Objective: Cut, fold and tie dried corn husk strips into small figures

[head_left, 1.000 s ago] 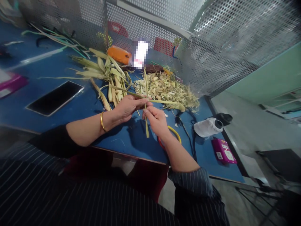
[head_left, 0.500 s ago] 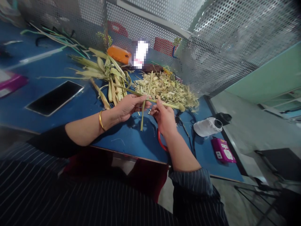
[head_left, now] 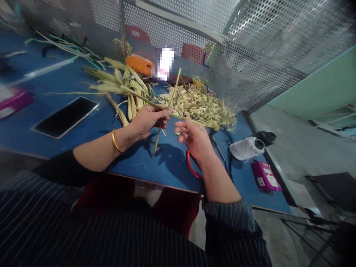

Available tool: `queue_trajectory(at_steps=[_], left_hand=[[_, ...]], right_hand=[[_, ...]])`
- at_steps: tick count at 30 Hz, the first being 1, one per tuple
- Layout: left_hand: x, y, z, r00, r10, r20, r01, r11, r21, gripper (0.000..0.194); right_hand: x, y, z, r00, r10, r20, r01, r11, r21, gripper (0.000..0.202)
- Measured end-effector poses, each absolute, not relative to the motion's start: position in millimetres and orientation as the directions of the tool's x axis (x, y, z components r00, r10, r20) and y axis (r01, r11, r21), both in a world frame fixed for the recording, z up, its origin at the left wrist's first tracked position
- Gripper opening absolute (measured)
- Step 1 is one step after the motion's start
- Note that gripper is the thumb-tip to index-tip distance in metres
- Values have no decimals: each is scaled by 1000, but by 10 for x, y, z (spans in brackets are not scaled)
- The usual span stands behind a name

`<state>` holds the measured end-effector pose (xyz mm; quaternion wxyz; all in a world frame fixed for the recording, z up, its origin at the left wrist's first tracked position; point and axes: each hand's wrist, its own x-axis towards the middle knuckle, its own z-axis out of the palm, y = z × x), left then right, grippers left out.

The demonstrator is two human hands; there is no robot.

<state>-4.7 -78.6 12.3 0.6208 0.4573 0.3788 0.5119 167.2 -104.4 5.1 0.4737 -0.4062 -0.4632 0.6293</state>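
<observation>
My left hand [head_left: 150, 120] pinches two narrow corn husk strips where they cross, thumb on top. One husk strip [head_left: 174, 87] slants from upper right down past my fingers, its lower end hanging over the table. The other, a longer husk strip [head_left: 204, 123], runs crosswise toward a wider, pale end at the right. My right hand [head_left: 194, 139] is just in front of this longer strip, its fingers loosely apart and pointing left. Whether its thumb touches the strip is hard to see. Beneath my right wrist shows a red handle loop [head_left: 191, 167].
Behind my hands lie whole corn husks [head_left: 133, 100] and a heap of shredded husk [head_left: 194, 102]. A phone [head_left: 65, 116] rests at left. At right are a white thread cone [head_left: 247, 148] and a purple packet [head_left: 266, 176]. A perforated metal screen [head_left: 178, 27] edges the blue table [head_left: 155, 170].
My left hand has shifted slightly left. The slanting strip has slid and tilted, its top now farther up and its bottom farther left. My right fingers have loosened and spread from the crossing.
</observation>
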Motion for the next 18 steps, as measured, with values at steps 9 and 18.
queue_trajectory(at_steps=[9,18], left_hand=[[-118,-864,261,381,922,76,142,-140,980,28],[-55,-895,219,481,858,182,430,-412,803,43]], right_hand=[[1857,-1088,270,129,781,612,181,588,-788,27],[1649,-1079,107,-245,751,614,534,633,-561,16]])
